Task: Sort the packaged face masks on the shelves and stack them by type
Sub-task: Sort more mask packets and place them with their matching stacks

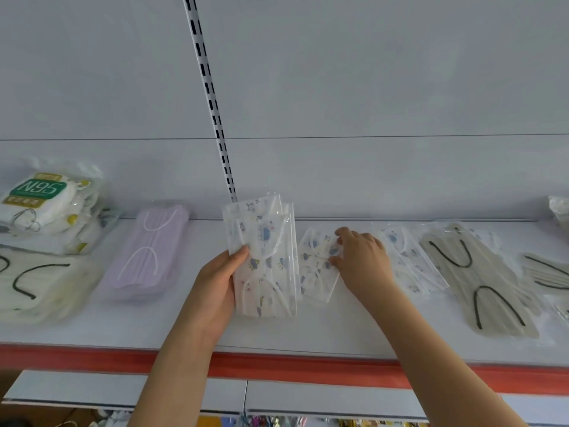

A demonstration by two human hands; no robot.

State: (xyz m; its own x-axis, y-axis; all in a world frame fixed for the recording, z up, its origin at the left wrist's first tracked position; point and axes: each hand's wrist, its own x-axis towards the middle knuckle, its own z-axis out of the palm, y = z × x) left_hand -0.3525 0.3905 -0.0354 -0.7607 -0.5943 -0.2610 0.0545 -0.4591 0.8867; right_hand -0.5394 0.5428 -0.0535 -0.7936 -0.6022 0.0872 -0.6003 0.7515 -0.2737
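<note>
My left hand [220,291] grips a small bundle of clear-wrapped white masks with blue cartoon prints [264,257], held upright above the white shelf [308,331]. My right hand [361,260] lies on another printed mask pack [317,272] flat on the shelf, fingers curled at its edge. More printed packs [412,260] lie just right of that hand. A purple mask stack [147,254] sits to the left. Beige masks with black ear loops [480,278] lie at the right.
N95 packs [43,208] are piled at the far left above cream masks with black loops [34,288]. More masks [551,275] reach the right edge. A slotted upright [212,103] runs up the back wall. The shelf front has a red strip [308,368].
</note>
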